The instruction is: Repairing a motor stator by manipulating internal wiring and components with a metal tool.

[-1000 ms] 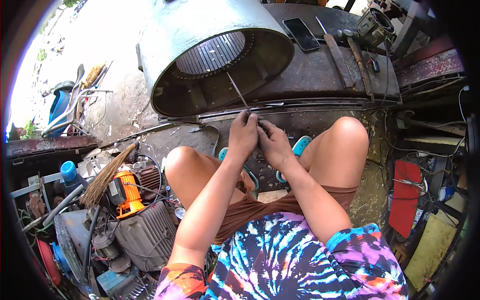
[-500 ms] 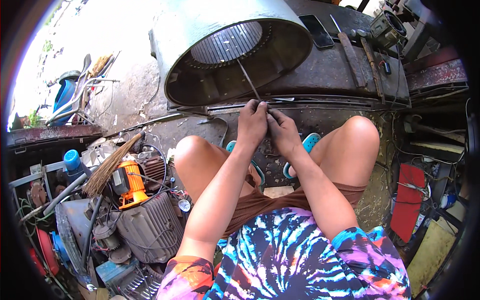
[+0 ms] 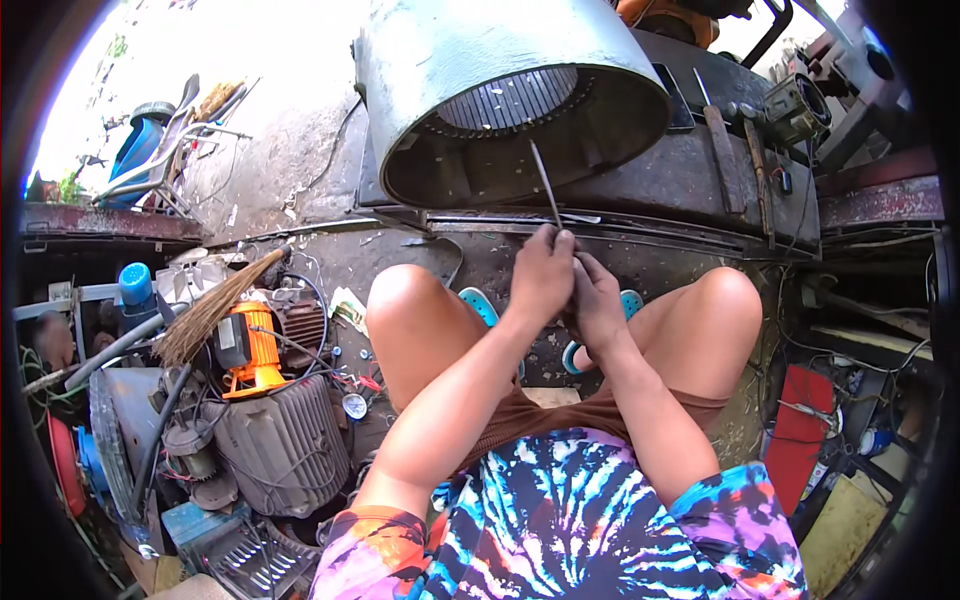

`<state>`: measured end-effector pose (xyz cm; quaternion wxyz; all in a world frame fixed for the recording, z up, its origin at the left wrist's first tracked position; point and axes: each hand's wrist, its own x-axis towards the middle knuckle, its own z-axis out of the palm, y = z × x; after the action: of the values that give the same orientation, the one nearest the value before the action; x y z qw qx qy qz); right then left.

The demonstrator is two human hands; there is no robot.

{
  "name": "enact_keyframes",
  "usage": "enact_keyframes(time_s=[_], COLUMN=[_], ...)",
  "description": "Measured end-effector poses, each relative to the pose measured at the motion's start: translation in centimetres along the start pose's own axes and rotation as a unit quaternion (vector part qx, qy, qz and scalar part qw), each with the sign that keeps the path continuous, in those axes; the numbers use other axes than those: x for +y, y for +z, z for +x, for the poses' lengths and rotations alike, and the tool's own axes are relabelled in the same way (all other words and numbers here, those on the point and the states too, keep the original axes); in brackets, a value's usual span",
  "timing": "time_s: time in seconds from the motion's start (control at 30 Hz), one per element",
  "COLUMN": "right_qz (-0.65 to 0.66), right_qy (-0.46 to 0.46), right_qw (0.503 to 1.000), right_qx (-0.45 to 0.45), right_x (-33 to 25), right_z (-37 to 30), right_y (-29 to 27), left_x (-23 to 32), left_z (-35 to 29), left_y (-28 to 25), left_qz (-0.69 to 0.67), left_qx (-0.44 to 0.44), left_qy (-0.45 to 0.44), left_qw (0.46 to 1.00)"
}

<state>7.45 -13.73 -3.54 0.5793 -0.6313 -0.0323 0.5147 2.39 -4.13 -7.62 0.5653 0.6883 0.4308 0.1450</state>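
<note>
A large grey motor housing (image 3: pixel 500 40) lies on its side ahead of me, its round mouth facing my knees. Inside it shows a ring-shaped slotted stator core (image 3: pixel 510 100). A thin metal rod (image 3: pixel 545 180) runs from my hands into that mouth, with its far end at the core's lower edge. My left hand (image 3: pixel 543 272) is closed round the near end of the rod. Pressed against it, slightly lower, my right hand (image 3: pixel 598 305) is closed too. The rod's near end is hidden by the fingers, so the right hand's exact hold on it is partly covered.
Right of the housing lie a phone (image 3: pixel 673 98), a wooden-handled tool (image 3: pixel 722 160) and a small motor body (image 3: pixel 795 105). At my left are a straw broom (image 3: pixel 215 315), an orange motor (image 3: pixel 258 345), a grey finned motor (image 3: pixel 285 445) and a tray of wrenches (image 3: pixel 262 565).
My view has shifted, so the housing and both hands appear farther right and a little lower. The rod is still held, its far end inside the housing.
</note>
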Motion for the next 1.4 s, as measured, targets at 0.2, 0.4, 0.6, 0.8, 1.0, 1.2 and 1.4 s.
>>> enact_keyframes(time_s=[0.2,0.4,0.6,0.8,1.0,1.2,1.4], right_qz=[0.119,0.058,-0.029,-0.044,-0.118,0.082,0.165], right_qy=[-0.051,-0.099,-0.164,-0.127,-0.101,0.143,0.119], right_qw=[0.992,0.993,0.985,0.99,0.986,0.98,0.97], right_qx=[0.009,0.002,0.032,0.043,0.055,-0.112,-0.137], right_x=[1.6,2.8,1.9,-1.2,-2.7,-4.3,-1.4], right_z=[1.5,3.1,3.4,2.1,2.8,3.6,3.5], right_y=[-0.5,-0.8,-0.1,2.1,1.9,-2.6,-1.8], left_x=[1.1,1.0,0.5,-0.4,1.8,0.2,-0.7], left_z=[-0.5,0.3,1.3,3.2,2.4,3.4,3.1], left_y=[1.1,0.6,0.7,-0.5,-0.8,0.0,1.0], left_qz=[-0.035,-0.066,-0.129,-0.282,-0.47,-0.351,-0.276], left_qx=[0.025,0.037,0.033,-0.025,-0.079,-0.083,-0.057], left_qy=[-0.021,-0.028,-0.013,-0.04,-0.117,-0.087,-0.055], left_qw=[0.999,0.997,0.991,0.958,0.871,0.929,0.958])
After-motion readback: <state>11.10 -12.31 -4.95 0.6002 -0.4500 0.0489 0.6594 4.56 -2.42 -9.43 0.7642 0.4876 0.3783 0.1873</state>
